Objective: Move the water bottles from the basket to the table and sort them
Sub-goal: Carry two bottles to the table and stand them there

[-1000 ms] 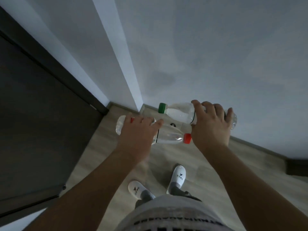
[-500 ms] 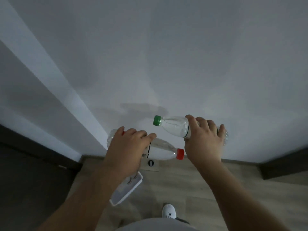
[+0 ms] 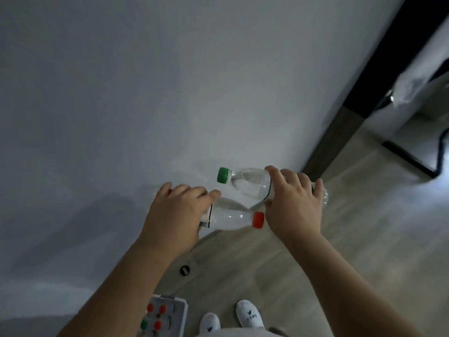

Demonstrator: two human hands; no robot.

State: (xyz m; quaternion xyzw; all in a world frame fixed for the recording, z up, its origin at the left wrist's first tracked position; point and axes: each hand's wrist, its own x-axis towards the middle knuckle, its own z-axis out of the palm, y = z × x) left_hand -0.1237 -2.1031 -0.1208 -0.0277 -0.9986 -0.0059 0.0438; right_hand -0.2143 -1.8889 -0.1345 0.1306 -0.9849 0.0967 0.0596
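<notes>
The left hand is wrapped over the labelled body of a clear plastic water bottle with a red cap, fingers curled closed around it, the bottle lying roughly level in the air with its cap pointing toward the right hand. The right hand grips a second clear plastic water bottle with a green cap the same way, fingers folded over its middle, cap pointing left and slightly higher than the red one; the two bottles sit close but their caps are apart. Both are held above the pale wood-look floor, in front of a plain grey wall. Down by the left forearm stands a white plastic basket holding more bottles (red and green caps show from above), just beside a pair of white shoes.
</notes>
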